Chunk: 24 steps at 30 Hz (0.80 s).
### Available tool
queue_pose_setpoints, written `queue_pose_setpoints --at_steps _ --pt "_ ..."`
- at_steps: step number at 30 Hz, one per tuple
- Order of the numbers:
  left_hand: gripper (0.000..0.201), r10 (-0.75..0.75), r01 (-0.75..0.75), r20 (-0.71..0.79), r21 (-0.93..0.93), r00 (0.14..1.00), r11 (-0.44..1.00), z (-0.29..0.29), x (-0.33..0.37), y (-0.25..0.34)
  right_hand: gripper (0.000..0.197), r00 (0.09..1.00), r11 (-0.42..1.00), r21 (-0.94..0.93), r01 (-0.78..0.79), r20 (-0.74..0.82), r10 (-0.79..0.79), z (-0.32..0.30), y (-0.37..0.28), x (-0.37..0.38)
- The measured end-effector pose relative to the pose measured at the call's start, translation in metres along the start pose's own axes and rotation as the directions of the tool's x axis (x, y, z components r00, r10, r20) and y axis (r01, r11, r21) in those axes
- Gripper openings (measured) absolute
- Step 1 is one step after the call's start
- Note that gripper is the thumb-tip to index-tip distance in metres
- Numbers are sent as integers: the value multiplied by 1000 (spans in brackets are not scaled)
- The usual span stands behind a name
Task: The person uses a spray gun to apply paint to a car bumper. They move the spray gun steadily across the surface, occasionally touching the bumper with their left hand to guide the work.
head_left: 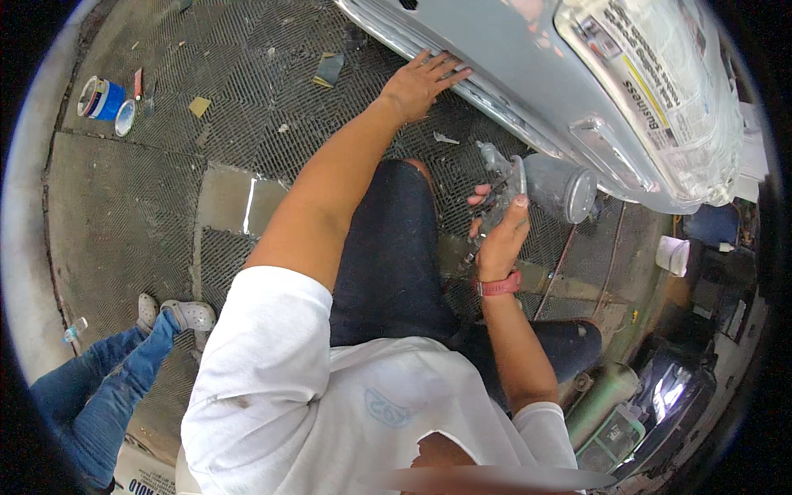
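Observation:
My left hand (415, 87) lies with fingers spread on the lower edge of a silver-grey car panel (503, 49). In my right hand (505, 235) is a metal spray gun (513, 183), gripped by its handle. A cloudy grey paint cup (561, 188) sits on the gun, close beside the panel and below its door handle (615, 148). Some of the right fingers are hidden behind the gun. Newspaper (652, 91) and clear plastic film cover the panel's upper part.
A blue paint can (103, 99) and its lid (124, 118) stand at the far left on textured floor tiles. Sandpaper (328, 69) lies nearer the panel. Another person's jeans (115, 388) show lower left. A green cylinder (606, 400) is lower right, a white container (672, 256) farther up.

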<state>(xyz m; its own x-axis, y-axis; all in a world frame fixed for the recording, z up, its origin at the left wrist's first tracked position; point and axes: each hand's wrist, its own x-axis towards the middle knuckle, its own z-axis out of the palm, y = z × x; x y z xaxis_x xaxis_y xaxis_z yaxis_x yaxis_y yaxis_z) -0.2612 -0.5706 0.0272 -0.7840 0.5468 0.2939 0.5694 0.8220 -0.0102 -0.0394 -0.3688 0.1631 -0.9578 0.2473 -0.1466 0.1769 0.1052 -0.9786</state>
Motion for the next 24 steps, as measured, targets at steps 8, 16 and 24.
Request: queue_pose_setpoints --at_steps 8,16,24 --pt "83 -263 274 111 -92 958 957 -13 49 71 65 998 990 -134 46 -30 -50 25 -28 -7" --pt "80 -121 141 110 -202 987 969 -7 33 40 68 997 996 -55 68 -26 -70 61 4 15" --pt "106 -112 106 108 61 988 992 13 -48 -57 72 996 999 -35 12 89 -9 90 20 33"
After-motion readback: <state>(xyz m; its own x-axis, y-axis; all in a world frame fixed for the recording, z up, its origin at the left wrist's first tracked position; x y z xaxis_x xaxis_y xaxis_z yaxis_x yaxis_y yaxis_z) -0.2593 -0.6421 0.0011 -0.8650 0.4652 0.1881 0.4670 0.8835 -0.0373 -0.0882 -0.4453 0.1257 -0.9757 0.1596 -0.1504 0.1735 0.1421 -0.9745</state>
